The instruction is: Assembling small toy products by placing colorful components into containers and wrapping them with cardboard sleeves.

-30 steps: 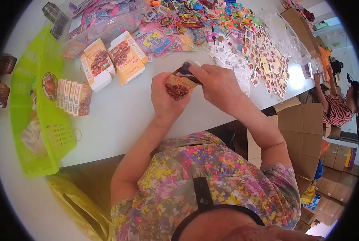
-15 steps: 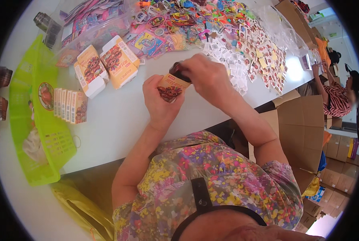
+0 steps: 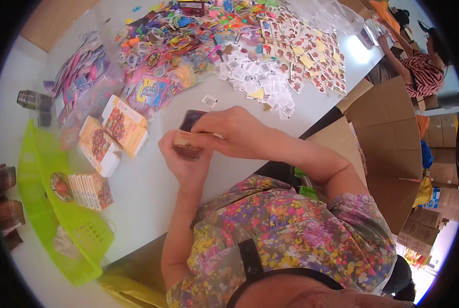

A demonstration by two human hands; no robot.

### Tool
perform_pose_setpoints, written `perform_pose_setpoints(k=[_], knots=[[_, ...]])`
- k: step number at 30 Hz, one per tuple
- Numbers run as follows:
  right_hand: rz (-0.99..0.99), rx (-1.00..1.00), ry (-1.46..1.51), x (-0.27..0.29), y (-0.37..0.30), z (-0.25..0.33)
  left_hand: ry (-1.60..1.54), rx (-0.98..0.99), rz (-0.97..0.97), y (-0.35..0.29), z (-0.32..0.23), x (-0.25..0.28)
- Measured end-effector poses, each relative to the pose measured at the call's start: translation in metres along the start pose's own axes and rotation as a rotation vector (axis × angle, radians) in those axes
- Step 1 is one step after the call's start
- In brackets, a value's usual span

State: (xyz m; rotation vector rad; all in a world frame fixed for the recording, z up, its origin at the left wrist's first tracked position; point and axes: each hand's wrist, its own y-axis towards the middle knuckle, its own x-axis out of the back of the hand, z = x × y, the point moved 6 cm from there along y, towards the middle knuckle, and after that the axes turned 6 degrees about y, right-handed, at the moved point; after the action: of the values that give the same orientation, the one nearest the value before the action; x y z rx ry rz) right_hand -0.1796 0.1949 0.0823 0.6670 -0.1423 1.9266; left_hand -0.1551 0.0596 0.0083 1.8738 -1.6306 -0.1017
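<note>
The little box (image 3: 188, 145) is sitting in our left hand (image 3: 186, 164), over the white table (image 3: 152, 190). Our right hand (image 3: 234, 131) is now lying flatter over its top than a moment ago, fingers pinching the dark flap (image 3: 192, 119), so we are probably closing it.

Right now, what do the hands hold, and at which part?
A small printed box: the left hand cups its underside, the right hand pinches its top end.

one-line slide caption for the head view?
Both hands, left hand and right hand, hold a small box over a white table strewn with stickers.
</note>
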Motion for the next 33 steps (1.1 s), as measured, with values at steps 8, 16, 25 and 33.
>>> perform_pose_setpoints(k=[8,16,25,33], knots=[[-0.427,-0.234,-0.473,0.11,0.006,-0.12,-0.253,0.25,0.031,0.003,0.003,-0.003],[-0.436,-0.246,-0.452,0.11,0.018,-0.158,-0.224,0.254,0.067,-0.001,0.004,-0.005],[-0.466,-0.318,0.254,0.126,-0.002,-0.145,-0.209,0.368,0.151,0.005,0.004,-0.014],[-0.198,0.172,-0.514,0.05,-0.023,-0.013,0.027,0.203,0.181,0.004,-0.005,-0.041]])
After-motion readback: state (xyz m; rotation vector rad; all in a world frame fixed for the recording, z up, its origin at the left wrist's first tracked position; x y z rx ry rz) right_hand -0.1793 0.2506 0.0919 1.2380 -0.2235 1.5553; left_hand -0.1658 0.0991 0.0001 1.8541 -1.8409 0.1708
